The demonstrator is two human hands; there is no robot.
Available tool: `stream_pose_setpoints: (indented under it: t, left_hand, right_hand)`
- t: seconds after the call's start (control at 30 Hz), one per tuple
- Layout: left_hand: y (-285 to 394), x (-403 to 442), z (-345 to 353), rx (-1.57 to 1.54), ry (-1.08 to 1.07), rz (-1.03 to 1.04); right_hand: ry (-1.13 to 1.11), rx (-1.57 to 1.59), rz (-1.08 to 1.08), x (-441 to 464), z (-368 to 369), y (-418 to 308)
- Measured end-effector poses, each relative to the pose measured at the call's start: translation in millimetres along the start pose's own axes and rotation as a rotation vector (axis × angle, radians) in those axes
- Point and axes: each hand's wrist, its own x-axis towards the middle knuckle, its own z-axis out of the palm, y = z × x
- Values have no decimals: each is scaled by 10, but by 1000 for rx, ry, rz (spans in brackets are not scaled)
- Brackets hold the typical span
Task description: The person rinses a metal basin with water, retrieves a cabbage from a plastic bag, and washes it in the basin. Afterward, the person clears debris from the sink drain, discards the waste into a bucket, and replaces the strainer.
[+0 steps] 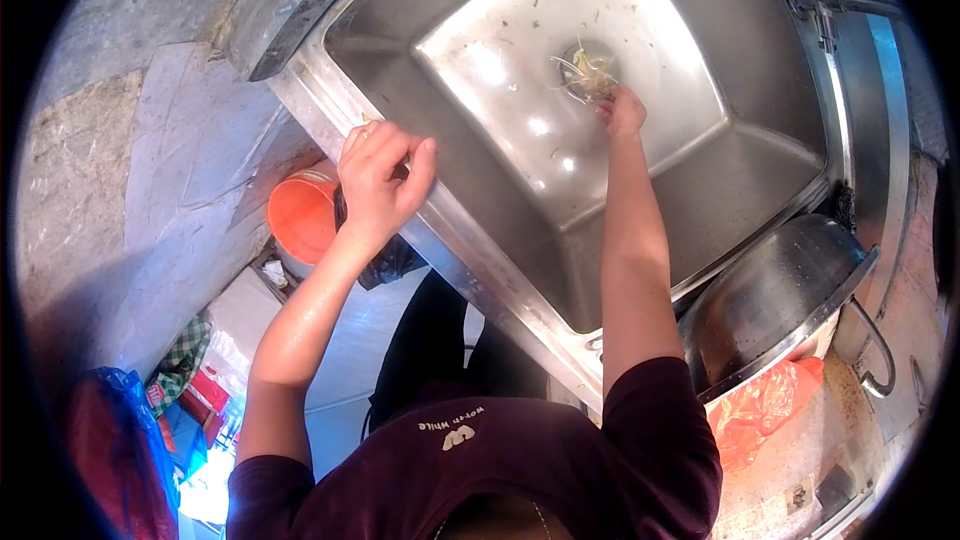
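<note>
A deep metal sink (460, 90) fills the upper middle of the view. Pale, stringy vegetable scraps (592, 72) lie over its round drain, and small dark bits are scattered on the sink floor. My right hand (624, 112) reaches down into the sink, its fingers pinched together at the lower edge of the scraps. Over the sink's left rim is my left hand (380, 175), its fingers curled; something small and yellowish shows at its top, too small to name, and the inside of the hand is hidden.
An orange bucket (302, 218) and a black plastic bag (392, 262) stand below the sink's left edge. A large metal basin (775, 300) leans at the lower right, near a red plastic bag (765, 410). A faucet pipe (825, 25) runs along the right wall.
</note>
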Motion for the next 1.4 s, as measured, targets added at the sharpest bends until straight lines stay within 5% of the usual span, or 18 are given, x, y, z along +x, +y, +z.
stream_pose_setpoints:
  t: [0.73,0.93,1.4]
  left_hand:
    - [-7,-2,-11,14,-14,-7]
    - [-9,-3,-3,4,-4,-3]
    - [-8,-7,-4,19,-17,9]
  right_hand:
    - [-38,-15,25,20,-8,-71]
    - [51,-424,-475,467,-101,211]
    - [-8,-430,-309,347,-77,55]
